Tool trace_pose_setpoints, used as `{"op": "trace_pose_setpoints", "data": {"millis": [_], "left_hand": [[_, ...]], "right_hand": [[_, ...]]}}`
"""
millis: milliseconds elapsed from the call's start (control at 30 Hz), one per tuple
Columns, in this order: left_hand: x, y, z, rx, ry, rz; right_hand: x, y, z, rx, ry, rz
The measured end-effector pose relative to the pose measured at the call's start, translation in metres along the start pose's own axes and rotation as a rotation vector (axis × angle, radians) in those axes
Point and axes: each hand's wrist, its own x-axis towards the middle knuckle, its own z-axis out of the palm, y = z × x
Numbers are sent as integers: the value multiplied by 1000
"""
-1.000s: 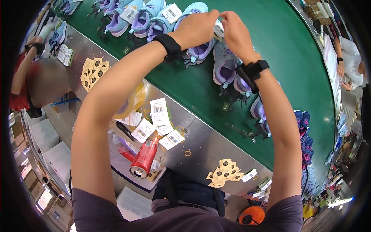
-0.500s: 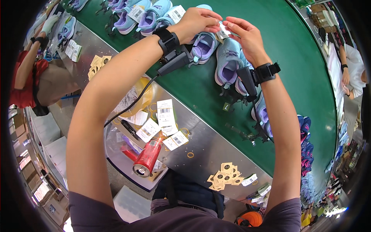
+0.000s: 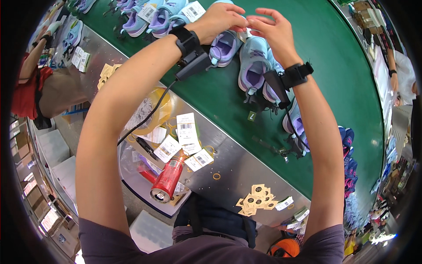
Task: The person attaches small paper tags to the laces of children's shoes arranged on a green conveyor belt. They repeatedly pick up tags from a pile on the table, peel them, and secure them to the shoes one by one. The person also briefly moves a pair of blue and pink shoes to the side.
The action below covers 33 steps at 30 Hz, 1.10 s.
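My left hand (image 3: 221,20) and my right hand (image 3: 274,36) meet at the far side of the shoe row, fingertips almost touching. The left fingers are bent together in a pinch. On the right, the thumb and a finger close toward the left fingertips while another finger stretches out above. A sliver of white tag (image 3: 246,33) shows below the fingertips; what they grip is mostly hidden. Beneath them sit light blue and lilac shoes, one (image 3: 224,48) below my left hand and another (image 3: 253,66) beside my right wrist. Other shoes (image 3: 160,20) at the left carry a white barcode tag (image 3: 193,11).
The green belt (image 3: 228,108) borders a metal ledge (image 3: 224,154). On the ledge lie barcode tags (image 3: 187,128), a red can (image 3: 167,180), a black pen (image 3: 147,147), rubber bands and tan stickers (image 3: 257,200). A co-worker in red (image 3: 24,94) is at the left, another in white (image 3: 402,70) at the right.
The shoes have shifted slightly left along the belt, and both hands moved a little left and up. The white tag plainly seen between the fingers is now mostly hidden.
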Motion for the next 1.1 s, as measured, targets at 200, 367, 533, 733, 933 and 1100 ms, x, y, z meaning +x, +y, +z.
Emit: {"op": "trace_pose_setpoints", "data": {"millis": [200,367,533,733,933,1100], "left_hand": [[7,0,4,-64,27,-20],[8,-13,-12,-44,-11,-82],[6,-7,-6,-8,7,-28],[10,-10,-12,151,112,-60],[-20,21,19,1232,129,702],[-60,-1,71,1295,-238,407]], "right_hand": [[19,22,-5,-45,-13,-74],[17,27,-3,18,-16,-46],[8,17,9,-228,198,-256],[5,17,17,-474,225,-367],[-19,0,-26,-647,103,-605],[-156,-57,-119,-1199,-75,-53]]}}
